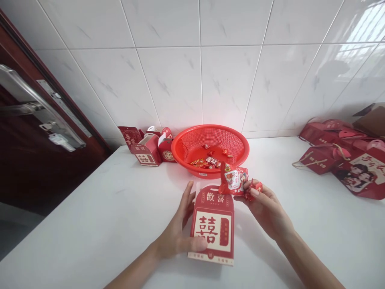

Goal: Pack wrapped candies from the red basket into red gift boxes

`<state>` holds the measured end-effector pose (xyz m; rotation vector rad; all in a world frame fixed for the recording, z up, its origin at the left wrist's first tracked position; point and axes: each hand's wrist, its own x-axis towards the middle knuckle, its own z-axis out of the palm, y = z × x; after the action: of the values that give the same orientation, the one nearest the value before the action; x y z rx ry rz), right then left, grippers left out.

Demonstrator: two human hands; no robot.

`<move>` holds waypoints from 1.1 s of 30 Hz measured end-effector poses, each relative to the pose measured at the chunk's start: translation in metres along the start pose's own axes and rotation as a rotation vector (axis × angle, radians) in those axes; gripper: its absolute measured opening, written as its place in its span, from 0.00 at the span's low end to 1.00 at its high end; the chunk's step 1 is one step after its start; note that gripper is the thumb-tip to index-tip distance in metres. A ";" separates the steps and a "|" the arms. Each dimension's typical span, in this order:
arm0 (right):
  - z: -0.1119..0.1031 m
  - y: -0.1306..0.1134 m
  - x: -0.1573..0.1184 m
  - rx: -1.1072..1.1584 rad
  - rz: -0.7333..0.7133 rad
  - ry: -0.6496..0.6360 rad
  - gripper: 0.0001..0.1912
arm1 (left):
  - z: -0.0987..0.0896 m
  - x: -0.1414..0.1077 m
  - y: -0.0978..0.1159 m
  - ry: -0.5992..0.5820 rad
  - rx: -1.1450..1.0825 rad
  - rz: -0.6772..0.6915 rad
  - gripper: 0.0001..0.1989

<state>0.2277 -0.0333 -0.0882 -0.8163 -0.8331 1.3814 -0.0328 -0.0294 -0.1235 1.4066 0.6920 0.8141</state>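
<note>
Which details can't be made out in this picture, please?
In the head view:
Inside the red-and-cream cardboard box: hidden by its front.
Count of shiny red wrappers: partly covered by right hand.
Red cardboard boxes, far right: cut off by edge.
Box's fine print: too small.

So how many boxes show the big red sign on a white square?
2. One box is in the left hand; another box stands left of the red basket, near the wall. More may be hidden in the pile of boxes on the right.
</note>
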 end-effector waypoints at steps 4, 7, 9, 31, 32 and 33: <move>-0.002 -0.007 -0.001 0.025 -0.049 0.048 0.13 | -0.012 0.004 -0.007 0.221 0.420 0.329 0.63; -0.002 -0.009 -0.001 -0.013 -0.056 0.063 0.13 | -0.018 0.008 -0.007 0.288 0.576 0.383 0.60; 0.000 -0.008 -0.002 -0.042 -0.055 0.056 0.14 | -0.019 0.010 -0.007 0.325 0.582 0.320 0.59; 0.011 -0.007 -0.025 -0.212 -0.043 -0.226 0.09 | 0.033 -0.013 0.042 0.309 0.639 0.659 0.05; 0.013 -0.007 -0.027 -0.232 -0.045 -0.243 0.08 | 0.037 -0.014 0.043 0.295 0.560 0.550 0.05; 0.014 -0.006 -0.029 -0.252 -0.051 -0.260 0.08 | 0.040 -0.013 0.043 0.285 0.482 0.443 0.08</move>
<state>0.2179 -0.0626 -0.0767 -0.8099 -1.2409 1.3721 -0.0109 -0.0635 -0.0792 1.9409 0.8438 1.2699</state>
